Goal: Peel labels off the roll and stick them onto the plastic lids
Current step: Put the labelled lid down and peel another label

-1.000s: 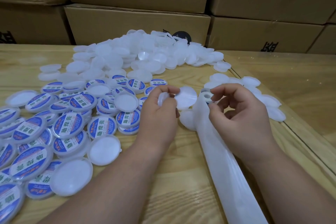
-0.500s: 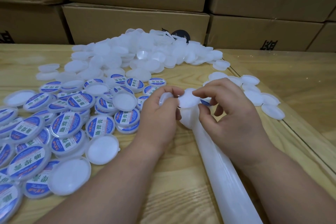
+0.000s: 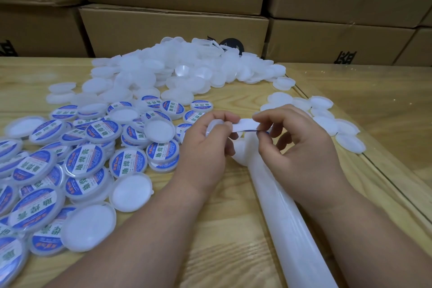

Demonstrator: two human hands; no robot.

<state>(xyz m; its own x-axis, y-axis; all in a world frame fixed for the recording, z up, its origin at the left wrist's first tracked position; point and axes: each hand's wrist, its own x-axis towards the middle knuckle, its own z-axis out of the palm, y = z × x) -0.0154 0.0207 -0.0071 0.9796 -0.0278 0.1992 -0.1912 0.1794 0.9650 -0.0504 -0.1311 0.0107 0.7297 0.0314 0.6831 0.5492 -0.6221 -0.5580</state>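
Note:
My left hand (image 3: 207, 145) grips a plain white lid (image 3: 214, 124) at the table's middle. My right hand (image 3: 297, 145) pinches a round label (image 3: 244, 125) between thumb and forefinger, its white back up and a blue edge showing underneath. The label reaches across to the lid in my left hand. The white backing strip of the label roll (image 3: 287, 215) runs from under my hands toward the near edge. A big heap of plain lids (image 3: 177, 72) lies at the back. Labelled blue-and-white lids (image 3: 93, 161) cover the left.
Several plain lids (image 3: 332, 124) lie to the right of my hands, near a seam in the wooden table (image 3: 217, 241). Stacked cardboard boxes (image 3: 173, 28) wall off the far edge.
My right hand moved left from the strip to the lid and now pinches a label peeled off the backing, holding it against the lid in my left hand.

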